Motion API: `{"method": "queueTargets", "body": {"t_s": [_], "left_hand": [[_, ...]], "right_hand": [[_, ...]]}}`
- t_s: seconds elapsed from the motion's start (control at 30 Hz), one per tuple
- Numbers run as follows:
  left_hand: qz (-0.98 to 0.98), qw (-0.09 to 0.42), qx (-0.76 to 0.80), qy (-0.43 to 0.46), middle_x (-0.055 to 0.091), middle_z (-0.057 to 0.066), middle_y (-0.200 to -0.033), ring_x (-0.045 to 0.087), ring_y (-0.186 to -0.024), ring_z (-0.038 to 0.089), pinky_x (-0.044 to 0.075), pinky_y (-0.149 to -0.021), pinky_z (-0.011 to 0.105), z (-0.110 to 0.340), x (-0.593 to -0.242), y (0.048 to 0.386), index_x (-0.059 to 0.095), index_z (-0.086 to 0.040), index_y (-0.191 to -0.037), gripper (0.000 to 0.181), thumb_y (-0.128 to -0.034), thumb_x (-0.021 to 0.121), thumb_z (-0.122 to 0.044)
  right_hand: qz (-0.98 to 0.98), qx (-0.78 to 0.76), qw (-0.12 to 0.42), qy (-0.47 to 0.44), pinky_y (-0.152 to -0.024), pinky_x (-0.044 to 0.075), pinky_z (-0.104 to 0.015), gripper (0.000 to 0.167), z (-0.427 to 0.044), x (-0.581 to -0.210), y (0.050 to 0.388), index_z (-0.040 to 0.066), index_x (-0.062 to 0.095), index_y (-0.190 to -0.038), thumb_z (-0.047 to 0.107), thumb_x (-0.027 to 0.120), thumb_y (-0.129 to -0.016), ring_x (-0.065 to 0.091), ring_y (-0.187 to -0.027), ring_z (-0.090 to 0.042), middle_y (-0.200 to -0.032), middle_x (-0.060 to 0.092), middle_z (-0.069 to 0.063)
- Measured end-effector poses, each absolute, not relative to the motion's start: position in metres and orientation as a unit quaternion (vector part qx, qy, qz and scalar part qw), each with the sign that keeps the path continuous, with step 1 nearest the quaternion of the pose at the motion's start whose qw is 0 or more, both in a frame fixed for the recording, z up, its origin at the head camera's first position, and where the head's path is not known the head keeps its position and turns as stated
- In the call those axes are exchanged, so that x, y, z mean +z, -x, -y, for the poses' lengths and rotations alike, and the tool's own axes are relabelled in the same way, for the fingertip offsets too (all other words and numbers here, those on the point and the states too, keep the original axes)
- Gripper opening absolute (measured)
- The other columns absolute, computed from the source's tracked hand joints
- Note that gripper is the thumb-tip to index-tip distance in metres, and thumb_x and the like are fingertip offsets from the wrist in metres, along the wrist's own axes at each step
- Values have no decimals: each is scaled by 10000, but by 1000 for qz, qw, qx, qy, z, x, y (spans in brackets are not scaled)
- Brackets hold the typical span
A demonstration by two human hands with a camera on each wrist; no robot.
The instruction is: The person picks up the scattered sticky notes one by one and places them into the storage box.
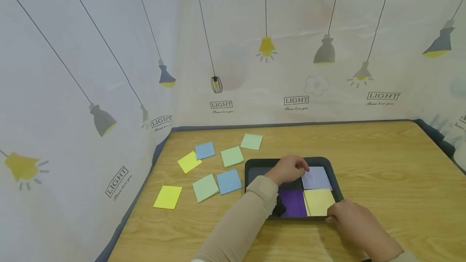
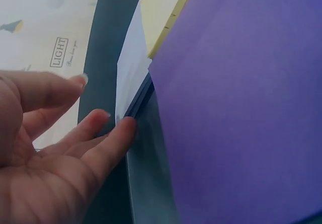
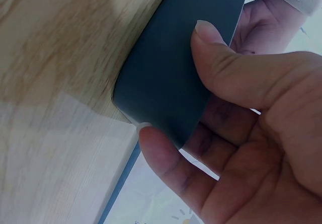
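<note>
A dark tray holds a purple note stack, a pale yellow one and a pale lavender one. My left hand is over the tray's far part, its fingers loosely bent; in the left wrist view one fingertip of that hand touches the near edge of the lavender notes. At the tray's near right corner my right hand grips the rim. The right wrist view shows that hand with its thumb on the tray's outer wall.
Left of the tray, loose notes lie on the wooden table: yellow, blue and several green, one beside a blue one. A small black object shows by my left sleeve. Lamp-printed cloth stands behind.
</note>
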State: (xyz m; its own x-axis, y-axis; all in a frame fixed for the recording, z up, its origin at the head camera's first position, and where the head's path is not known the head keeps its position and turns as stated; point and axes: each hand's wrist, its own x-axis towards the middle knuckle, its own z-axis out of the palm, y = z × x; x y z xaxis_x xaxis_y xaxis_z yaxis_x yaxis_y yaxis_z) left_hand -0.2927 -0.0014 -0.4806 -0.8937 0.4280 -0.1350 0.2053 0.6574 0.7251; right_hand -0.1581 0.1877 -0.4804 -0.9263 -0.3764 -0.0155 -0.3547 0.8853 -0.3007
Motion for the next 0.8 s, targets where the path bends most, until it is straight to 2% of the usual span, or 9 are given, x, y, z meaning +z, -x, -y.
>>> {"method": "queueTargets", "body": {"t_s": [0.27,0.4,0.63,0.8], "left_hand": [[-915,180,283,-223,678,-61,-1184,573,-947,51,479,-775,211,5,-476,287,712,-218,-1066,126,-997,618,-169],[-917,185,265,-234,670,-57,-1205,559,-905,60,466,-757,212,6,-471,283,698,-221,-1093,129,-1001,616,-182],[-924,160,231,-259,678,-64,-1230,541,-878,51,443,-743,187,11,-468,281,688,-204,-1134,143,-1011,618,-184],[-927,144,214,-273,700,-68,-1150,603,-944,30,480,-791,161,18,-464,279,693,-192,-1114,127,-1008,626,-177]], "right_hand": [[-970,-149,42,190,-580,462,-348,178,-185,-482,159,225,697,-691,190,819,-817,507,-630,-88,-666,602,108],[-968,-155,41,195,-591,457,-341,185,-184,-483,160,212,693,-684,178,820,-814,504,-634,-90,-660,593,105],[-967,-153,30,202,-585,440,-311,204,-186,-484,159,218,679,-672,179,820,-814,481,-624,-69,-648,576,122],[-966,-153,18,209,-578,438,-301,196,-187,-484,159,221,684,-677,178,824,-807,477,-615,-54,-648,581,133]]}}
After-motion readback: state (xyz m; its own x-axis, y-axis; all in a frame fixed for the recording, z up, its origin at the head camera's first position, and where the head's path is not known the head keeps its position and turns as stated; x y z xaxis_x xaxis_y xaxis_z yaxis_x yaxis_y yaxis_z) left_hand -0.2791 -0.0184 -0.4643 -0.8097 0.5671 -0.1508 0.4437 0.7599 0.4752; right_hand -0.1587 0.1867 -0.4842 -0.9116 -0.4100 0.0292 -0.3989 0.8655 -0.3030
